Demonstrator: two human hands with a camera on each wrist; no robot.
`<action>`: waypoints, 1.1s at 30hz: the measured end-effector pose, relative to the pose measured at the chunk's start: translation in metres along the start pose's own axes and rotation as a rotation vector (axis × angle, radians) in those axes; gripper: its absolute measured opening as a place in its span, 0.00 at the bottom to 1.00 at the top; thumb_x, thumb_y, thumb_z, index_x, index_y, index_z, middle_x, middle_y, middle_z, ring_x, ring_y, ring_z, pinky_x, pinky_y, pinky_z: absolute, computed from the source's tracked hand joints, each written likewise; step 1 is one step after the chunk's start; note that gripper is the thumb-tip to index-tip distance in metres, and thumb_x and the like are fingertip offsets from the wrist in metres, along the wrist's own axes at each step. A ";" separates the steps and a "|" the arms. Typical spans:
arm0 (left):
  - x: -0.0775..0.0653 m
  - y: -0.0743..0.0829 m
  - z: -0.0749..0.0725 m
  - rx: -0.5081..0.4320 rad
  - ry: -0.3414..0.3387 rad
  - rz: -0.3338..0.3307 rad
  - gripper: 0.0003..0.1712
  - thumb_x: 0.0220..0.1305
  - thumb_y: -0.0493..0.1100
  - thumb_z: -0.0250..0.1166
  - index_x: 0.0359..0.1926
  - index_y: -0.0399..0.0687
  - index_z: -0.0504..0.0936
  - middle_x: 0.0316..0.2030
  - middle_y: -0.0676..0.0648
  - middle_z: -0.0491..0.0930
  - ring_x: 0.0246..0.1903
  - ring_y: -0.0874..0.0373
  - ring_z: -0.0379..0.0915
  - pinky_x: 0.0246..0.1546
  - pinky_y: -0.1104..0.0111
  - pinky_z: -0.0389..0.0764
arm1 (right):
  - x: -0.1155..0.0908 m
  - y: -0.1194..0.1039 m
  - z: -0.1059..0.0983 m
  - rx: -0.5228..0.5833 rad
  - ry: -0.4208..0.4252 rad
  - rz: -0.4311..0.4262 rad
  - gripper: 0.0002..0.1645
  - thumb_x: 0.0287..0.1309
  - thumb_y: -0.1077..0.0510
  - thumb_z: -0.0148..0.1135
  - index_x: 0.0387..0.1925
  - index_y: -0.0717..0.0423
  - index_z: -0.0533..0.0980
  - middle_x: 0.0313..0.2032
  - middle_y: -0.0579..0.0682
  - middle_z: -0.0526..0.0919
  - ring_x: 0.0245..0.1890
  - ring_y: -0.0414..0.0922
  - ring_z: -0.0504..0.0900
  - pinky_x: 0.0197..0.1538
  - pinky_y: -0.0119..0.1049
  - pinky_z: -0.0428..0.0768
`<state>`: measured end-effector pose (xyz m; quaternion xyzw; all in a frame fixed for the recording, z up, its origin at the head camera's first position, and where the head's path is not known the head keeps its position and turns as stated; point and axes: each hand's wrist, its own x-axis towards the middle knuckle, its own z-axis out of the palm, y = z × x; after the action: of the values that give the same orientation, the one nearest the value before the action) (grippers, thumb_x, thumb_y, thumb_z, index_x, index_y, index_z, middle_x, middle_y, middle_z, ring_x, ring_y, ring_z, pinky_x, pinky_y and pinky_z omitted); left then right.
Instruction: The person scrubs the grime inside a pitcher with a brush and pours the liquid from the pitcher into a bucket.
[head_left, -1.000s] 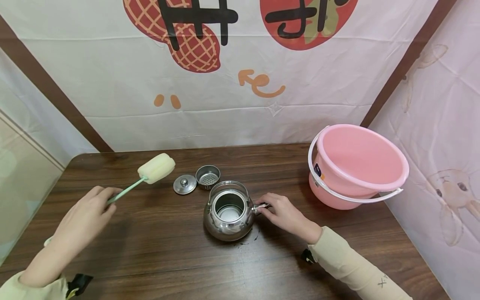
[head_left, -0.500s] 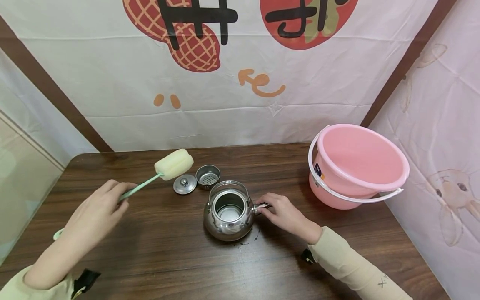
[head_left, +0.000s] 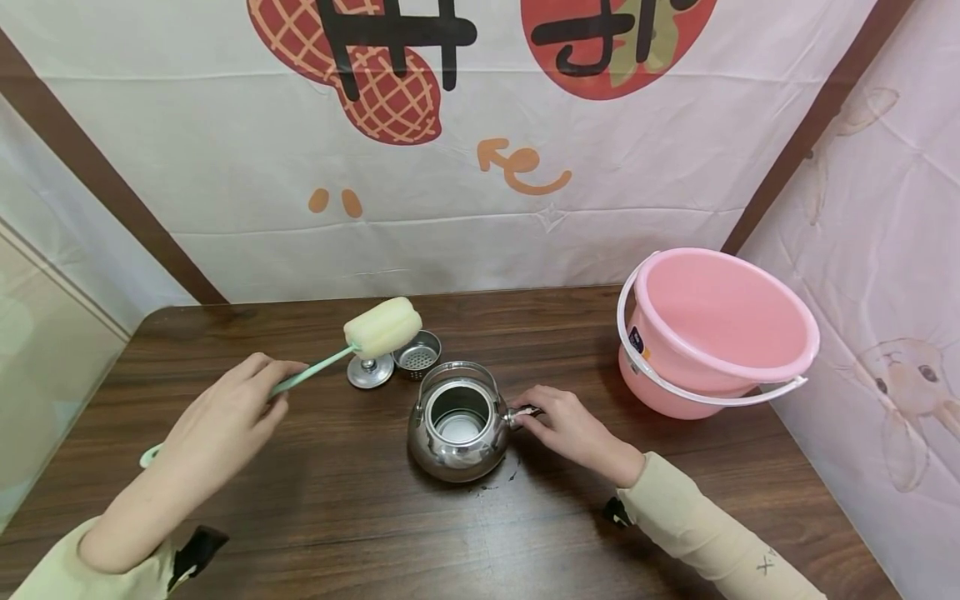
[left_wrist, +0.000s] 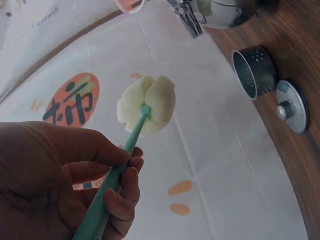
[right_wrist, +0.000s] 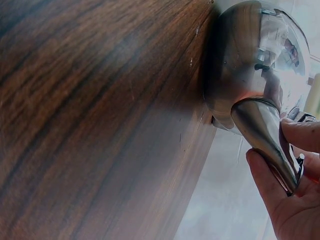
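My left hand (head_left: 228, 417) grips the green handle (left_wrist: 115, 177) of a sponge bottle brush, its pale yellow sponge head (head_left: 384, 327) raised over the table. In the head view the sponge overlaps the small lid (head_left: 369, 375) and part of the strainer cup (head_left: 417, 357). A shiny steel teapot (head_left: 456, 458) stands upright and lidless at the middle, with its hoop handle up at the back. My right hand (head_left: 570, 432) pinches the teapot's spout (right_wrist: 262, 132) between thumb and fingers. Through the round opening the inner bottom shows.
A pink bucket (head_left: 720, 308) with a white bail handle stands at the right of the brown wooden table (head_left: 360, 517). Behind the table hangs a white printed cloth (head_left: 450, 250). A few dark marks lie on the wood beside the teapot.
My left hand has moved the brush to the right, closer to the teapot; the sponge now passes in front of the lid and strainer. The right hand and teapot have stayed put.
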<state>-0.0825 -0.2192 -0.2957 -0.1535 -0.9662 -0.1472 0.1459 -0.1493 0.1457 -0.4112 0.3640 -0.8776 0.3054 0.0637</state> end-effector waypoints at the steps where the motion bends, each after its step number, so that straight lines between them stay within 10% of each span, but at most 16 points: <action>1: 0.000 0.002 0.000 -0.002 0.006 0.006 0.17 0.50 0.29 0.60 0.44 0.40 0.77 0.34 0.47 0.74 0.24 0.60 0.63 0.19 0.69 0.62 | 0.000 0.000 0.000 0.001 0.001 -0.001 0.09 0.55 0.59 0.61 0.38 0.56 0.78 0.36 0.47 0.81 0.39 0.39 0.80 0.43 0.35 0.76; 33: 0.000 0.037 0.003 0.043 0.037 0.220 0.20 0.42 0.28 0.62 0.40 0.46 0.80 0.30 0.56 0.72 0.24 0.64 0.63 0.18 0.70 0.65 | 0.001 0.000 0.000 0.004 0.020 -0.042 0.08 0.54 0.62 0.61 0.37 0.58 0.78 0.34 0.48 0.81 0.36 0.40 0.80 0.41 0.35 0.77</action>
<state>-0.0708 -0.1846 -0.2899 -0.2526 -0.9436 -0.1124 0.1821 -0.1502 0.1452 -0.4110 0.3794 -0.8685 0.3094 0.0781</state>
